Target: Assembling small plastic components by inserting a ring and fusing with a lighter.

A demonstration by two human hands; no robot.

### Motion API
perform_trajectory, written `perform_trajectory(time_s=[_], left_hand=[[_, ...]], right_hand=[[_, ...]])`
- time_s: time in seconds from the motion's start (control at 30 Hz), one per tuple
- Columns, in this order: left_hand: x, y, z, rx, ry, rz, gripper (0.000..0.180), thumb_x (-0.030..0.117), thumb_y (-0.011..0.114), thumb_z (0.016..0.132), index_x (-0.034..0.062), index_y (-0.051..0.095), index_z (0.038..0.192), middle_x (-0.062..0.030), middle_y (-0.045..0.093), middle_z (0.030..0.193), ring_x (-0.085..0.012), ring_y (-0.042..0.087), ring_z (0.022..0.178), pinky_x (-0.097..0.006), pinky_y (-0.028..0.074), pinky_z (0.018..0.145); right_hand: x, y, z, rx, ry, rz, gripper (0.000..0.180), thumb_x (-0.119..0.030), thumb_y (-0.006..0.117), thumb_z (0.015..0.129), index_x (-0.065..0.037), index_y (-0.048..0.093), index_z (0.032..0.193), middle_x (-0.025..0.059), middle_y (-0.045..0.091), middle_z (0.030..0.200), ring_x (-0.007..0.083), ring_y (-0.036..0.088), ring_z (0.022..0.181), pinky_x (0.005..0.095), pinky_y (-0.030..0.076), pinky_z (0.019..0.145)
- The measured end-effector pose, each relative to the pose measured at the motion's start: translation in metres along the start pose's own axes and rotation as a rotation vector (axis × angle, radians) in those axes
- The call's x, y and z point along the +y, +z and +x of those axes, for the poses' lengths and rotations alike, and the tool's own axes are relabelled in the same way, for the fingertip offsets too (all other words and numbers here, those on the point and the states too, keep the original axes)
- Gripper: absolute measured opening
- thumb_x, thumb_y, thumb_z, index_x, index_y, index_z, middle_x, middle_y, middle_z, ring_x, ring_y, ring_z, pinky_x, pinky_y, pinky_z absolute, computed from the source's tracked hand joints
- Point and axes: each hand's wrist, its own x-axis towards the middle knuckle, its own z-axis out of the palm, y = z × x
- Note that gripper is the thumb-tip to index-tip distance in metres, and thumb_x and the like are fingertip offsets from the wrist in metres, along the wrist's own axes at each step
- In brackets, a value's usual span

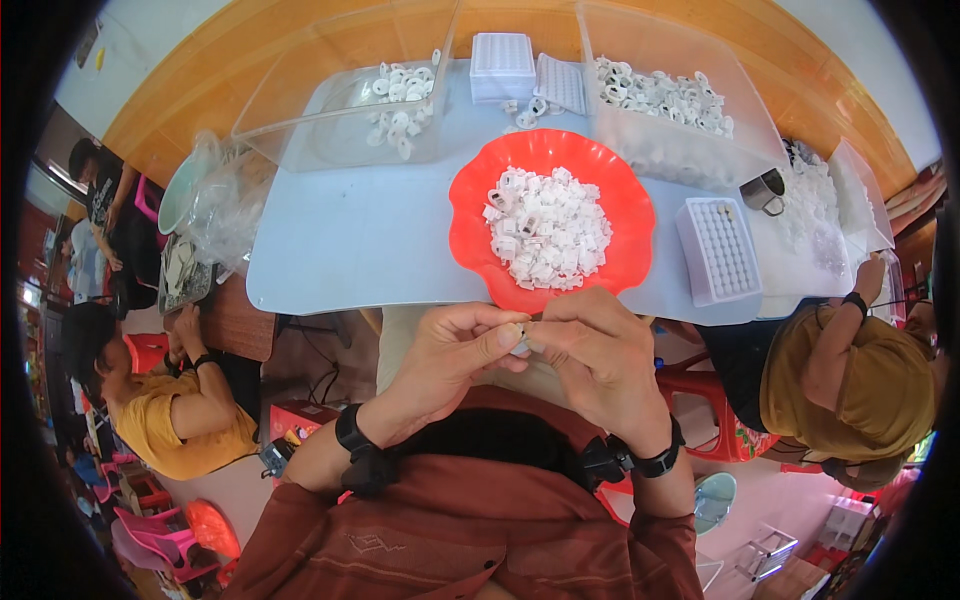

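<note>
— Small white plastic piece [520, 338], that's what both hands are on. It sits just off the near edge of the bench [350, 240], above the person's lap, pinched between the fingertips.

— Which hand has it?

— Both. The left hand [455, 352] has its thumb and forefinger closed onto it from one side, and the right hand [592, 352] closes on it from the other side, fingers curled tight. Each grip is nearly shut, with only the little piece between the tips. Most of the piece is hidden, so I cannot tell its exact shape.

— And where do the rest lie?

— A heap of similar white pieces [548, 228] fills the red scalloped bowl [470, 200], which stands at the near edge of the bench, just beyond the hands. Toward the right edge lies a white grid tray [718, 250], and beside it a small metal cup [764, 190].

— Anything at the far side?

— Two clear plastic tubs. The left tub [300, 120] at the far left corner has white rings in it, and the right tub [740, 100] at the far right holds more of them. Between them stands another white grid tray [502, 66].

— Others about?

— A person in a yellow shirt [175, 420] sits past the left edge, and another in a mustard top [860, 390] past the right edge.
</note>
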Motion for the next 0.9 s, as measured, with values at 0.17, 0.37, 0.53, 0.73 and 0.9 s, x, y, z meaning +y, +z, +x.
perform_trajectory(time_s=[0.17,0.37,0.53,0.73,0.9], left_hand=[[0.0008,0.0022,-0.0009,0.019,-0.029,-0.026,0.026,0.014,0.065,0.099,-0.0029,0.067,0.118,-0.0113,0.071,0.108,-0.0153,0.069,0.091,-0.029,0.06,0.08],[-0.0009,0.0018,-0.0002,0.007,-0.053,-0.071,0.026,0.017,0.063,0.099,-0.0022,0.067,0.117,-0.0127,0.07,0.112,-0.0177,0.07,0.096,-0.03,0.061,0.082],[-0.0017,0.0028,0.0015,-0.009,-0.055,-0.089,0.029,0.016,0.063,0.1,-0.0026,0.066,0.121,-0.011,0.07,0.11,-0.0147,0.069,0.093,-0.029,0.061,0.082],[-0.0017,0.0022,0.0028,-0.037,-0.067,-0.115,0.028,0.016,0.062,0.1,-0.0028,0.066,0.12,-0.0106,0.07,0.109,-0.0147,0.069,0.094,-0.029,0.061,0.081],[-0.0019,0.0029,0.0041,-0.029,-0.076,-0.151,0.027,0.016,0.063,0.1,-0.0026,0.066,0.12,-0.0111,0.07,0.11,-0.0151,0.068,0.095,-0.029,0.06,0.083]], right_hand=[[-0.002,0.0022,-0.0024,0.021,-0.063,-0.061,0.034,0.007,0.068,0.072,-0.008,0.07,0.102,0.0049,0.064,0.095,0.0262,0.063,0.082,0.0355,0.053,0.069],[-0.0014,0.0014,-0.0052,0.016,-0.026,-0.009,0.026,0.006,0.069,0.076,-0.005,0.068,0.098,0.0079,0.063,0.093,0.0276,0.062,0.083,0.0361,0.052,0.07],[-0.0014,0.0001,-0.0066,0.015,0.045,0.068,0.018,0.005,0.07,0.081,-0.004,0.067,0.097,0.0103,0.063,0.092,0.0285,0.062,0.082,0.0359,0.052,0.07],[0.0001,-0.0009,-0.0085,0.018,0.123,0.141,0.015,0.004,0.071,0.084,-0.002,0.066,0.096,0.0117,0.064,0.092,0.0289,0.063,0.081,0.0363,0.052,0.07],[-0.0002,0.001,-0.0086,0.037,0.176,0.182,0.013,0.005,0.07,0.084,0.0,0.066,0.095,0.0125,0.065,0.092,0.0286,0.065,0.081,0.0354,0.052,0.07]])
